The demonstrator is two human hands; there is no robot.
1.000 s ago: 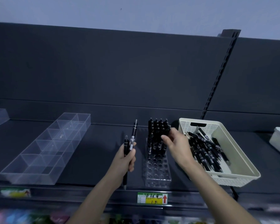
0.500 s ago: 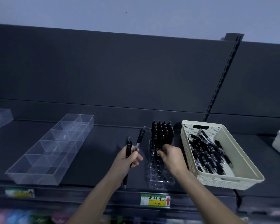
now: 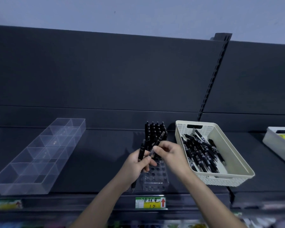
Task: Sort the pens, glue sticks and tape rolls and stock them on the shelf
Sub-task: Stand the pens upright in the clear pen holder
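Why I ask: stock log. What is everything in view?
shelf: one, dark grey, across the view
divided tray: one, clear, left on the shelf
pen rack: one, clear, centre
racked pens: many, black, upright in the rack's back rows
basket: one, cream, right of the rack
loose pens: many, black, in the basket
bin: one, pale, far right
price label: one, green and yellow, shelf edge
left hand: grips a black pen
right hand: fingers pinch a second pen

2 hands (image 3: 136, 163) (image 3: 171, 153), 2 held pens (image 3: 141, 150) (image 3: 160, 137)
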